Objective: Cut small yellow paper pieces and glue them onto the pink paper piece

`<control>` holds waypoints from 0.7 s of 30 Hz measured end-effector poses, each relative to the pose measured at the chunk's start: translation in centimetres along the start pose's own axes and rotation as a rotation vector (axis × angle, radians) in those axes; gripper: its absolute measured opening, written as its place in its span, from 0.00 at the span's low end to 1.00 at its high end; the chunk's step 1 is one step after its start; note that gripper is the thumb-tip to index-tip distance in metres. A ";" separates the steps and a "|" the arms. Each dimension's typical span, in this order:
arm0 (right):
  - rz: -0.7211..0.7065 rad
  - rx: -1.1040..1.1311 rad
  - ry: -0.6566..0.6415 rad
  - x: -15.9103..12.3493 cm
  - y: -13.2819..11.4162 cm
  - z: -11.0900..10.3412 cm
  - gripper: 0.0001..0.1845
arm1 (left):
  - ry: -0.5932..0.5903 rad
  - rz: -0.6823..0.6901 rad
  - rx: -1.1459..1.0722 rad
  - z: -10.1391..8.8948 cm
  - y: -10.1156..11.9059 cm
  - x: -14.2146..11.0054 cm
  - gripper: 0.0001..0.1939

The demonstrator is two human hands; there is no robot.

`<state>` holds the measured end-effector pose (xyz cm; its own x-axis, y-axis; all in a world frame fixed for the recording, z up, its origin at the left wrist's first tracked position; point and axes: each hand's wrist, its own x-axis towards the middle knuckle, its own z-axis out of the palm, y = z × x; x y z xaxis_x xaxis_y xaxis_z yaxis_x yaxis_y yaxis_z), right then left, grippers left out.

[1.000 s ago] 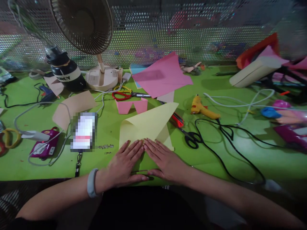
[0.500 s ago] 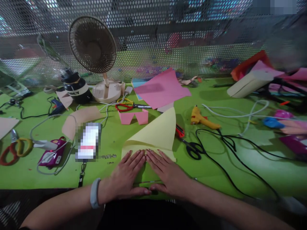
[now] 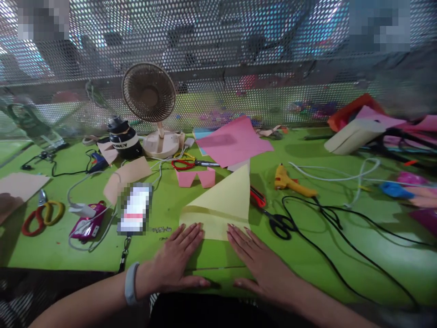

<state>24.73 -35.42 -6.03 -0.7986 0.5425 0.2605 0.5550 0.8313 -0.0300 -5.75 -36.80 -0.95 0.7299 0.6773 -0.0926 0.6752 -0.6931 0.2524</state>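
Observation:
A pale yellow sheet of paper (image 3: 221,200) lies in front of me, its far part curling up off the table into a raised point. My left hand (image 3: 180,255) rests flat with fingers stretched out on the sheet's near left edge. On the near right edge lies my right hand (image 3: 256,257), also flat, its thumb held apart. A strip of the paper's near edge shows between the two hands. Just beyond the sheet stand pink paper glasses (image 3: 196,178). Right of it lie a red-handled cutter (image 3: 257,197) and black-handled scissors (image 3: 280,225).
On the green table (image 3: 218,273), a phone (image 3: 136,209) and a purple power bank (image 3: 88,223) lie left, with red-and-yellow scissors (image 3: 43,214). A yellow glue gun (image 3: 293,181) with cables lies right. Behind are a fan (image 3: 149,93), a black bottle (image 3: 124,141) and pink paper (image 3: 235,141).
My hands have slid apart along the paper's near edge, left hand leftward and right hand rightward, still flat. The camera view has tilted up slightly.

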 end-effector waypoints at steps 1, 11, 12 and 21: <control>0.009 -0.008 0.005 -0.3 0.1 -0.1 0.55 | -0.006 -0.013 0.004 -0.1 -0.1 -0.4 0.54; 0.015 -0.148 0.083 -2.7 0.6 -0.7 0.52 | 0.021 -0.069 0.013 -0.5 -1.5 -3.8 0.52; 0.016 -0.151 0.087 -2.8 0.6 -0.8 0.52 | 0.019 -0.069 0.016 -0.6 -1.5 -3.9 0.51; 0.007 -0.091 0.085 1.0 -0.1 -0.4 0.49 | 0.105 -0.043 0.111 0.1 0.6 -0.6 0.50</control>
<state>24.00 -34.97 -5.42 -0.7739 0.5330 0.3419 0.5827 0.8109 0.0548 -5.82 -37.64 -0.81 0.6892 0.7246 0.0014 0.7171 -0.6824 0.1419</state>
